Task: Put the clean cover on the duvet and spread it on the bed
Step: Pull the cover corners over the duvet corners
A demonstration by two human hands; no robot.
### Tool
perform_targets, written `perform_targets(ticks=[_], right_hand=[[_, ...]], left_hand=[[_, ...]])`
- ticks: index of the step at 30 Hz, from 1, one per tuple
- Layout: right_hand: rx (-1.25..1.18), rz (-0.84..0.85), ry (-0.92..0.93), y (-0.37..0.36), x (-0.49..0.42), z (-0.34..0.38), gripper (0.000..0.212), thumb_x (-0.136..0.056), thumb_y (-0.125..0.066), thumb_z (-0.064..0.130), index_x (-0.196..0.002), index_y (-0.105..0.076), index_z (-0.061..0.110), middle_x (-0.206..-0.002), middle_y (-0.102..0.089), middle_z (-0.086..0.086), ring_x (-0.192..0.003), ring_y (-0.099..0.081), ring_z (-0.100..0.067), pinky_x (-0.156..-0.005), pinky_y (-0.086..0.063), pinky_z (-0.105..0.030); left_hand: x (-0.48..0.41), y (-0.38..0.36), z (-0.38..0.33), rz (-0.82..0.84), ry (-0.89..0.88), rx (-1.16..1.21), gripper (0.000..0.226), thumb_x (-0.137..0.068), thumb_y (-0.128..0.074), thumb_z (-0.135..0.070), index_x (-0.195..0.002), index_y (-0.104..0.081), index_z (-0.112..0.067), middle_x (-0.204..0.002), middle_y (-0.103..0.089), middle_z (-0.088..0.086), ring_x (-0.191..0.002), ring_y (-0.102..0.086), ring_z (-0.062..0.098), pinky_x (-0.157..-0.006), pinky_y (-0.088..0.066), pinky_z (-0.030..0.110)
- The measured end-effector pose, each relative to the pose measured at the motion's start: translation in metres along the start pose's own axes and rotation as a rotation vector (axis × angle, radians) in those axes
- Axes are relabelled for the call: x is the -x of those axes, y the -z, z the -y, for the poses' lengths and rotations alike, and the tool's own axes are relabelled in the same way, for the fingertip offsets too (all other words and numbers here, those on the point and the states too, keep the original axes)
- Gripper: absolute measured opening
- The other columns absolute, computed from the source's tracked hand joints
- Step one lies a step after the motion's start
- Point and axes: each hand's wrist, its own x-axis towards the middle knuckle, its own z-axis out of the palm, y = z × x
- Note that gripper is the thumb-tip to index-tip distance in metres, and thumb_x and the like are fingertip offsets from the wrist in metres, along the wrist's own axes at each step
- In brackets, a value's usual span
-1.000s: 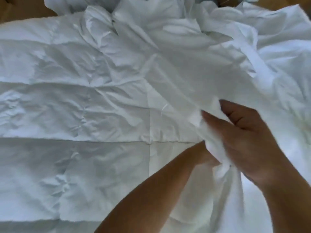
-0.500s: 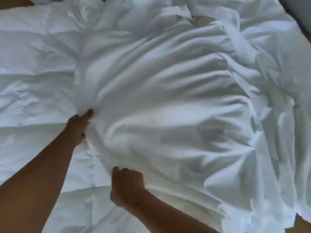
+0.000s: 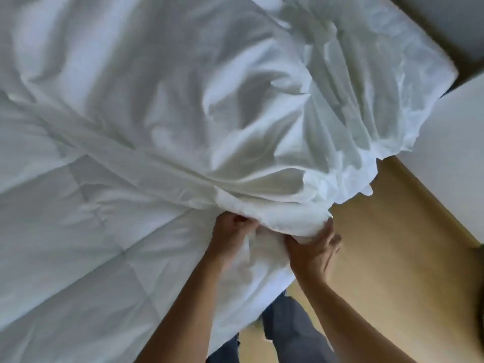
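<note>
A white quilted duvet [image 3: 78, 244] fills the left and lower part of the view, its stitched squares showing. Over its upper right lies the thin, wrinkled white cover [image 3: 235, 100], bunched toward the bed's right edge. My left hand [image 3: 230, 239] pinches a fold of the cover where it meets the duvet's near right corner. Just to the right, my right hand [image 3: 311, 247] grips the same bunched edge of the cover from below, fingers wrapped into the cloth.
Light wooden floor [image 3: 392, 258] runs along the bed's right side. A white piece of furniture [image 3: 458, 153] stands at the right, with a dark grey surface [image 3: 445, 17] in the top right corner. My legs in dark trousers [image 3: 288, 331] stand against the bed's edge.
The view has swung right to the bed's corner and floor. Both hands have moved right along the cover and now sit close together, gripping its bunched edge at the duvet's corner.
</note>
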Motion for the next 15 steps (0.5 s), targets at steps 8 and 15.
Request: perform_targets(ticks=[8,15], right_hand=[[-0.377,0.031,0.027,-0.025,0.056,-0.051,0.045,-0.090,-0.068,0.038,-0.128,-0.050,0.020,-0.098,-0.068,0.000,-0.082,-0.063,-0.030,-0.065,-0.040,-0.029],[-0.059,0.335,0.059,0.007,0.100,-0.128,0.028,-0.098,-0.056,0.045,-0.091,-0.060,0.018,-0.068,-0.060,0.002,-0.079,-0.065,-0.037,-0.053,-0.040,-0.033]], left_hand=[[0.019,-0.045,0.078,0.060,-0.326,-1.389,0.055,-0.088,-0.064,-0.057,-0.126,-0.061,-0.016,-0.122,-0.067,0.010,-0.119,-0.060,0.031,-0.100,-0.046,0.039],[0.008,-0.040,0.079,0.225,-0.306,-1.416,0.047,-0.109,-0.039,-0.036,-0.150,-0.034,-0.015,-0.155,-0.036,0.008,-0.143,-0.030,0.022,-0.109,-0.015,0.020]])
